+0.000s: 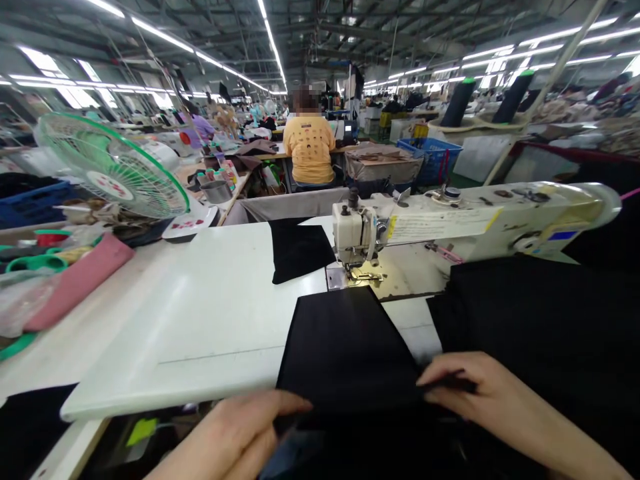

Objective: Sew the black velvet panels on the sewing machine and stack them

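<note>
A black fabric panel [345,347] lies over the front edge of the white sewing table, its far end just short of the needle area. My left hand [255,423] pinches the panel's near left corner, thumb and fingers together. At the near right edge, my right hand [470,383] is closed on the same cloth, slightly blurred. Beyond the panel stands a white sewing machine [357,230], its lamp lighting the needle plate. Another black fabric piece [300,250] rests left of the needle. A large heap of black fabric [530,320] spreads to the right.
A green-rimmed fan [117,177] stands at the left, near a pink cloth roll [83,283]. Dark thread cones [457,103] rise behind the machine. A person in a yellow shirt [309,150] sits ahead, back turned. A blue basket [433,157] is to that person's right.
</note>
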Motion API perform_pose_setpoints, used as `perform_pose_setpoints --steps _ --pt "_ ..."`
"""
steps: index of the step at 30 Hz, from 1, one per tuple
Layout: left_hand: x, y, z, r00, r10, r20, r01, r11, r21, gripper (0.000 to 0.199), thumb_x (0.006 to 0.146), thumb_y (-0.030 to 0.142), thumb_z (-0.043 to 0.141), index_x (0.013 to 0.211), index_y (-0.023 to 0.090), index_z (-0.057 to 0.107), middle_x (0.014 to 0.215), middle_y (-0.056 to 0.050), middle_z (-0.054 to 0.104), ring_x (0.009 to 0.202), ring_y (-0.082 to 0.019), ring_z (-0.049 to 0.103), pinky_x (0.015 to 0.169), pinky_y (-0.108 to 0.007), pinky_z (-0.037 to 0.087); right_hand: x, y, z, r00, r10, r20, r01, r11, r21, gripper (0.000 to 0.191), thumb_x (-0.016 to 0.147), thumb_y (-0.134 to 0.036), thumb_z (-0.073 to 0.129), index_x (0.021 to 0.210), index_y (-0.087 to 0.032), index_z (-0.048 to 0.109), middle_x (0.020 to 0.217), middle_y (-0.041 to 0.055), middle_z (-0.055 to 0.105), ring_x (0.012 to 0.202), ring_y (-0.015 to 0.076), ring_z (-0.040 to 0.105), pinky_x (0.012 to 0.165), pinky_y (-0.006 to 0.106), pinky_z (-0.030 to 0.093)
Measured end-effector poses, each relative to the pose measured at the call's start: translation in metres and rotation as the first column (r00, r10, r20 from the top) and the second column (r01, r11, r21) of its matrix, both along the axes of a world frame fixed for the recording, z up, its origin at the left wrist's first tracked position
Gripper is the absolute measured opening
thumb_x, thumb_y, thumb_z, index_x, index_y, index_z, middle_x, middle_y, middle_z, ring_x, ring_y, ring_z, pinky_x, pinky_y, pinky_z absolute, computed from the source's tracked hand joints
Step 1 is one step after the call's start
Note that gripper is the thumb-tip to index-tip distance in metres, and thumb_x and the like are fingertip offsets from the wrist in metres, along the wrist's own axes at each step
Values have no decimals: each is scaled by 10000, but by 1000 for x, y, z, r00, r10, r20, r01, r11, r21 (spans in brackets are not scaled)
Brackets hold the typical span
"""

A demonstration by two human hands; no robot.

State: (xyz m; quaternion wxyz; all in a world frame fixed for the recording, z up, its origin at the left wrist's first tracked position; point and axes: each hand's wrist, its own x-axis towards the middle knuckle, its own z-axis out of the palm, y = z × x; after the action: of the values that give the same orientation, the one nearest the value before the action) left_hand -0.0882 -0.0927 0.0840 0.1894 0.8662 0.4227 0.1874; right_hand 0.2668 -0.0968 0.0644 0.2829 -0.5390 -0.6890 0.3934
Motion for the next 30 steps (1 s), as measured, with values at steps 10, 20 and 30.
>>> perform_pose_setpoints --steps 10,20,30 --pt "53 119 -44 844 319 -430 -346 938 17 147 936 267 583 1039 168 620 1164 -157 649 1123 -319 634 913 -389 518 -51 86 -72 884 -436 167 404 893 198 91 791 -307 636 772 -219 625 1060 110 623 1028 320 573 888 445 458" --pt "52 120 -61 916 365 165 -350 930 -117 225 782 33 486 895 205 577 980 -67 624 962 -229 602 890 -359 475 -45 78 -81 896 -435 -86 444 885 144 263 789 -488 669 756 -239 590 821 53 646 811 252 617 791 397 510" --pt "47 99 -36 447 636 629 90 668 -739 199 739 293 775 905 190 736 831 -7 730 796 -169 662 810 -281 484 -47 68 -73 762 -538 -361 536 836 -114 528 759 -636 705 1058 -204 756 1051 74 766 1067 318 685 986 441 512"
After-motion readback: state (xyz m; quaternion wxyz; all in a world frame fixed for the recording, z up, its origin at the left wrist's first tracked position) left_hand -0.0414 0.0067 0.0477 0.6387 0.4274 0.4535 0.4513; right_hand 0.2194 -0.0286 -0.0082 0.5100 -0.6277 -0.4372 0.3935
